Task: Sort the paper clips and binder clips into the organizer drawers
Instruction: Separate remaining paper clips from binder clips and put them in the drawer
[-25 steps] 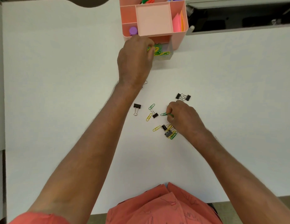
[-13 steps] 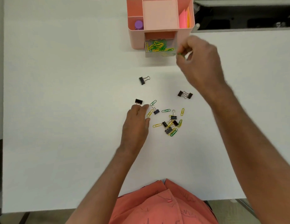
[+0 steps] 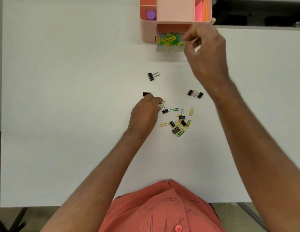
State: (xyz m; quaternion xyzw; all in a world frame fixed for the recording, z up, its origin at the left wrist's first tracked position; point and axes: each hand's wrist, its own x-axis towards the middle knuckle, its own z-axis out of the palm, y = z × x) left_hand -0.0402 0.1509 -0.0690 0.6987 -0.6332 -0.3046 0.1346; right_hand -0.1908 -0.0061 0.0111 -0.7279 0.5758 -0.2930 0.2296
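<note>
Right hand (image 3: 204,47) upper centre at open drawer (image 3: 170,41), fingers curled, contents unclear. Left hand (image 3: 146,113) pinches paper clip (image 3: 161,103) at pile's left edge on desk (image 3: 62,114). Clips likely light, thin, slippery; pinch wire loops.

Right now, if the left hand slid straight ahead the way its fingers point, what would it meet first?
Probably the paper clip at the left hand's fingertips, then the black binder clip just beyond. They point up and to the right. Whether the fingers already touch the paper clip is unclear.
</note>
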